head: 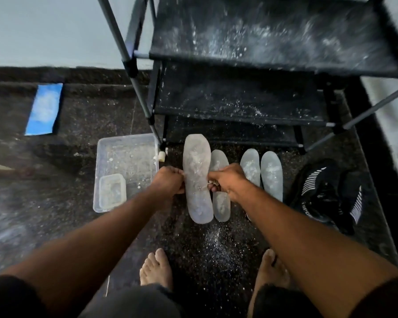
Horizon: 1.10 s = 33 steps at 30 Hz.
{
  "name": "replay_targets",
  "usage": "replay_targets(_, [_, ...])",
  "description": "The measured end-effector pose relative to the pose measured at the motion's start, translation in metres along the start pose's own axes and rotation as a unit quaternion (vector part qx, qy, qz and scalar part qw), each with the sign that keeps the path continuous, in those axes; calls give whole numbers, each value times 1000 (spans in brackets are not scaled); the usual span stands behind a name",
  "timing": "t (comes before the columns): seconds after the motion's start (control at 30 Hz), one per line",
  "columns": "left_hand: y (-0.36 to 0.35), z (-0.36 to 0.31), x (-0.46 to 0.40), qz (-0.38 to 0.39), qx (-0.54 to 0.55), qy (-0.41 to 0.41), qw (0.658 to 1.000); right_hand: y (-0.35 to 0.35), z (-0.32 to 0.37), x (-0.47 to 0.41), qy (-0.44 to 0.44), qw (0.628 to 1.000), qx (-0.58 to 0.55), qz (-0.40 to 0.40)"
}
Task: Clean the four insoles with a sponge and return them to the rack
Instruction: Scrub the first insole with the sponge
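Note:
Several grey, dusty insoles lie side by side on the dark floor in front of the black rack [239, 111]. The leftmost and largest insole [197, 161] is held at both long edges: my left hand [168, 182] pinches its left edge, my right hand [228, 180] grips its right edge. Beside it lies a second insole [220, 203], partly under my right hand. Two more insoles [251, 166] [271, 173] lie further right. No sponge can be made out for certain; a small pale object [162, 156] sits by the rack's leg.
A clear plastic tray [101, 180] holding a smaller container [112, 190] stands left of the insoles. Black shoes [326, 193] lie at the right. A blue mat [45, 109] lies far left. White powder dusts the floor and rack shelves. My bare feet [156, 267] are below.

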State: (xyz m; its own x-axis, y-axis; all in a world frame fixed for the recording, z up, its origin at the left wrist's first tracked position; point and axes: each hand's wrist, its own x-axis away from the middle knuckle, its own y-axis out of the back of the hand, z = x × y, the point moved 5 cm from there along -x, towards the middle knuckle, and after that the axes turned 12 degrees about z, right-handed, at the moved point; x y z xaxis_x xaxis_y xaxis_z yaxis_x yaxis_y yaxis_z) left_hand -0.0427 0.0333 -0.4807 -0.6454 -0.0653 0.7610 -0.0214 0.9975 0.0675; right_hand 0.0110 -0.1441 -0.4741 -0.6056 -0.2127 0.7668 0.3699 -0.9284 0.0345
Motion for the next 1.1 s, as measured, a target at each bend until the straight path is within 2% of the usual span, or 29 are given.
replay_targets(0.13, [9,-61,55,55,-61,-15,997,5,40,48,26,1000,4,-1])
replay_targets(0.27, [11,-110,103,68,-60,-41,995,12,85,103,52,999,-4,2])
replay_targets(0.33, [4,-127,128,59,-34,-65,996,17,106,132,66,998,-7,1])
replay_targets(0.5, [-23,-146,183,46,111,-124,985,26,141,197,94,995,-24,14])
replay_targets(0.7, [-60,-134,227,144,271,-167,937,35,143,257,117,993,-29,11])
replay_targets(0.87, [-72,-131,231,227,296,-170,912,43,127,273,135,989,-67,-2])
replay_targets(0.97, [-91,-133,232,309,327,-149,881,50,118,283,160,982,-99,-2])
replay_targets(1.1, [-103,-138,227,348,347,-145,859,55,117,290,209,974,-83,-6])
